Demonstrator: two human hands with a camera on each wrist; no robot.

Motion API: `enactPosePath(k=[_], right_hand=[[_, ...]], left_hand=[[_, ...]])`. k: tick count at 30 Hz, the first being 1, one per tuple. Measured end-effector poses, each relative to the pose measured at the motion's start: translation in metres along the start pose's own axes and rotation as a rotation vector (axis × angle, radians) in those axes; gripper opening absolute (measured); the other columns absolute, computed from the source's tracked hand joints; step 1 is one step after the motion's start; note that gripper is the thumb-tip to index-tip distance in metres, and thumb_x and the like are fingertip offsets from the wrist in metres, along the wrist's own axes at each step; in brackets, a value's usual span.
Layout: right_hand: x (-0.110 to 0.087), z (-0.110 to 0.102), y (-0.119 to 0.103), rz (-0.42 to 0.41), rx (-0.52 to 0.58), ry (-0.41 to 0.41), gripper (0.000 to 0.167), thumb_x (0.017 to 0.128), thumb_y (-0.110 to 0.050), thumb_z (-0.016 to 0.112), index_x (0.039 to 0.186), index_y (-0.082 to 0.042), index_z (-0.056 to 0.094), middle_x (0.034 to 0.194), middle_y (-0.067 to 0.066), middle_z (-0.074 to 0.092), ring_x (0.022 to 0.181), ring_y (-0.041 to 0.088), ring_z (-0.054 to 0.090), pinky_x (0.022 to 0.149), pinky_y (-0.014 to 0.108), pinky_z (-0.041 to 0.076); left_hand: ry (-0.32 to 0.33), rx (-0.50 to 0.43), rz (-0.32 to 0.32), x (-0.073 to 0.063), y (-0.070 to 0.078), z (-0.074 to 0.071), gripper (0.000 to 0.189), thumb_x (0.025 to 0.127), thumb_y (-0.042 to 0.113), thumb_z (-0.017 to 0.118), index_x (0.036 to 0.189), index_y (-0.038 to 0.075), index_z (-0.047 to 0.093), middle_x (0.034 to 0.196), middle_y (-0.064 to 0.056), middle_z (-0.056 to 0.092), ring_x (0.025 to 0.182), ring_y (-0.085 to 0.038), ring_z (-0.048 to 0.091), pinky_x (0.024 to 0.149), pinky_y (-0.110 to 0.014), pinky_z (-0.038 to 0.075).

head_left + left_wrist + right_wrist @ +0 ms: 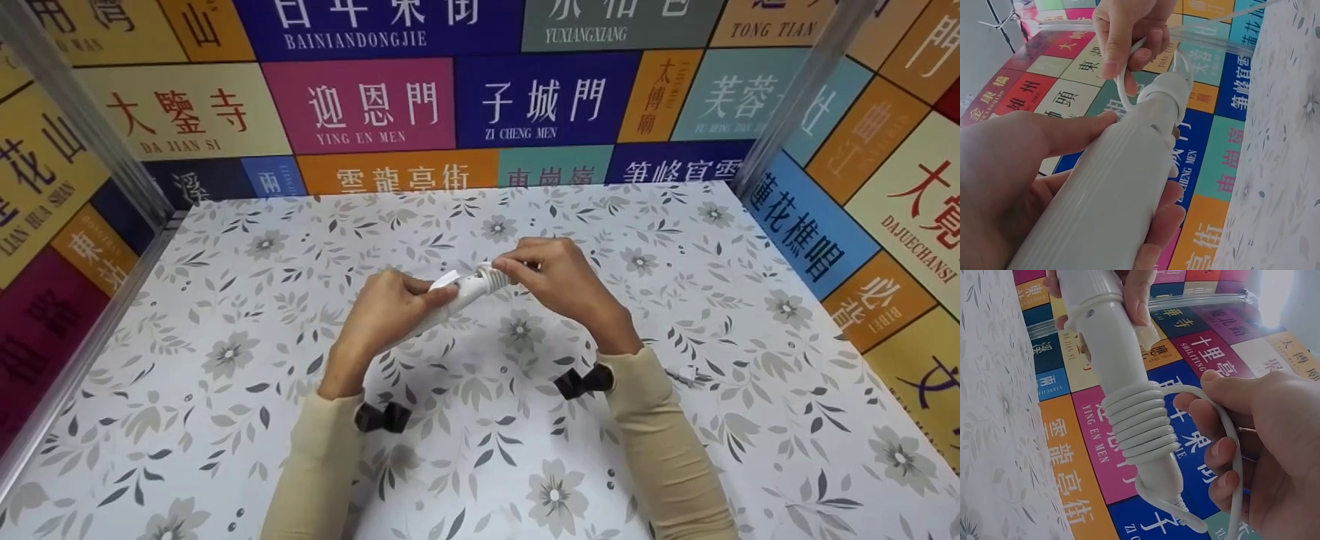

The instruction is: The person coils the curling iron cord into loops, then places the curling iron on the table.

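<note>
My left hand [394, 304] grips a white curling iron [1112, 185] round its thick body, with the thumb along its upper side. A small white tab [445, 280] sticks up beside that thumb. Several turns of white power cord [1140, 422] are coiled round the iron's narrow handle end [1162, 478]. My right hand [559, 277] is at this end and holds a loose stretch of the cord between thumb and curled fingers. The iron is held tilted above the table, its corded end toward the right hand.
A white plug [686, 375] lies on the flower-patterned table [480, 465], beside the right sleeve. Panels with coloured signs [360, 105] stand behind the table and at both sides, with clear posts [787, 105] at the corners. Black wrist mounts [583, 382] sit on both sleeves.
</note>
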State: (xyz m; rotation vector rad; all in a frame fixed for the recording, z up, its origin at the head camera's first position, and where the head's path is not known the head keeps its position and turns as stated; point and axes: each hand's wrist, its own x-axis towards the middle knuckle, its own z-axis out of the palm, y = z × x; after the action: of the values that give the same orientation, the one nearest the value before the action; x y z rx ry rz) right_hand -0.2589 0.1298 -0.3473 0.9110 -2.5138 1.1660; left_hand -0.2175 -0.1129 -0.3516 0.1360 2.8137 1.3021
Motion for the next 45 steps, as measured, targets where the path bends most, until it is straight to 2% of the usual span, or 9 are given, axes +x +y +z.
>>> enactPosePath(k=[6, 10, 22, 28, 31, 34, 37, 42, 45], right_hand=[[0.000, 0.001, -0.001, -0.006, 0.049, -0.029, 0.022, 0.099, -0.024, 0.064, 0.100, -0.008, 0.079, 0.077, 0.005, 0.067, 0.063, 0.010, 0.049, 0.058, 0.022, 0.041], [0.000, -0.001, -0.001, -0.012, 0.058, -0.011, 0.023, 0.100, -0.023, 0.063, 0.094, -0.007, 0.079, 0.078, 0.006, 0.067, 0.062, 0.010, 0.049, 0.057, 0.023, 0.040], [0.002, 0.001, 0.009, 0.041, 0.122, -0.081, 0.025, 0.099, -0.027, 0.065, 0.084, -0.013, 0.079, 0.081, 0.003, 0.072, 0.062, 0.014, 0.056, 0.057, 0.024, 0.045], [0.005, 0.003, 0.026, 0.196, 0.168, -0.173, 0.026, 0.098, -0.040, 0.064, 0.100, -0.021, 0.081, 0.084, 0.003, 0.077, 0.073, 0.029, 0.064, 0.064, 0.028, 0.051], [0.005, 0.004, 0.035, 0.300, 0.171, -0.209, 0.029, 0.096, -0.046, 0.064, 0.098, -0.022, 0.081, 0.086, 0.003, 0.078, 0.079, 0.025, 0.065, 0.068, 0.031, 0.053], [0.006, 0.005, 0.042, 0.360, 0.169, -0.244, 0.033, 0.096, -0.049, 0.062, 0.096, -0.021, 0.081, 0.089, 0.003, 0.078, 0.081, 0.018, 0.065, 0.071, 0.031, 0.053], [0.006, 0.007, 0.044, 0.388, 0.170, -0.279, 0.034, 0.096, -0.051, 0.061, 0.097, -0.023, 0.081, 0.089, 0.006, 0.078, 0.078, 0.017, 0.062, 0.071, 0.031, 0.052], [0.006, 0.012, 0.047, 0.402, 0.146, -0.310, 0.037, 0.095, -0.052, 0.063, 0.088, -0.021, 0.082, 0.100, 0.002, 0.078, 0.074, 0.015, 0.057, 0.067, 0.029, 0.047], [0.006, 0.016, 0.049, 0.400, 0.128, -0.284, 0.036, 0.094, -0.050, 0.065, 0.084, -0.020, 0.082, 0.090, 0.001, 0.078, 0.065, 0.014, 0.050, 0.061, 0.028, 0.039]], left_hand=[[0.097, -0.027, -0.018, 0.003, -0.001, 0.000, 0.040, 0.088, 0.048, 0.073, 0.105, 0.012, 0.079, 0.089, -0.008, 0.077, 0.070, -0.020, 0.061, 0.062, -0.030, 0.046], [0.159, -0.072, -0.037, 0.004, 0.001, -0.002, 0.038, 0.088, 0.046, 0.074, 0.104, 0.012, 0.080, 0.091, -0.008, 0.078, 0.074, -0.020, 0.064, 0.064, -0.030, 0.047], [0.257, -0.149, -0.094, 0.005, 0.002, -0.007, 0.043, 0.089, 0.048, 0.072, 0.112, 0.011, 0.077, 0.098, -0.010, 0.078, 0.081, -0.022, 0.068, 0.067, -0.031, 0.051], [0.255, -0.181, -0.090, 0.006, 0.001, -0.009, 0.044, 0.089, 0.046, 0.073, 0.113, 0.010, 0.076, 0.101, -0.012, 0.077, 0.084, -0.023, 0.069, 0.069, -0.031, 0.052], [0.246, -0.188, -0.087, 0.006, 0.001, -0.009, 0.043, 0.090, 0.046, 0.072, 0.113, 0.010, 0.077, 0.100, -0.011, 0.077, 0.084, -0.023, 0.069, 0.069, -0.031, 0.053], [0.239, -0.196, -0.086, 0.005, 0.001, -0.008, 0.042, 0.089, 0.045, 0.073, 0.112, 0.010, 0.077, 0.100, -0.011, 0.077, 0.083, -0.023, 0.069, 0.069, -0.032, 0.053], [0.236, -0.192, -0.076, 0.004, 0.003, -0.007, 0.041, 0.089, 0.045, 0.074, 0.111, 0.010, 0.077, 0.100, -0.012, 0.078, 0.083, -0.024, 0.070, 0.069, -0.032, 0.053], [0.217, -0.199, -0.065, 0.003, 0.006, -0.007, 0.041, 0.088, 0.045, 0.074, 0.111, 0.011, 0.077, 0.100, -0.011, 0.077, 0.084, -0.023, 0.069, 0.070, -0.033, 0.054], [0.192, -0.220, -0.044, 0.003, 0.006, -0.006, 0.039, 0.088, 0.043, 0.075, 0.110, 0.011, 0.078, 0.099, -0.011, 0.077, 0.083, -0.023, 0.068, 0.070, -0.033, 0.053]])
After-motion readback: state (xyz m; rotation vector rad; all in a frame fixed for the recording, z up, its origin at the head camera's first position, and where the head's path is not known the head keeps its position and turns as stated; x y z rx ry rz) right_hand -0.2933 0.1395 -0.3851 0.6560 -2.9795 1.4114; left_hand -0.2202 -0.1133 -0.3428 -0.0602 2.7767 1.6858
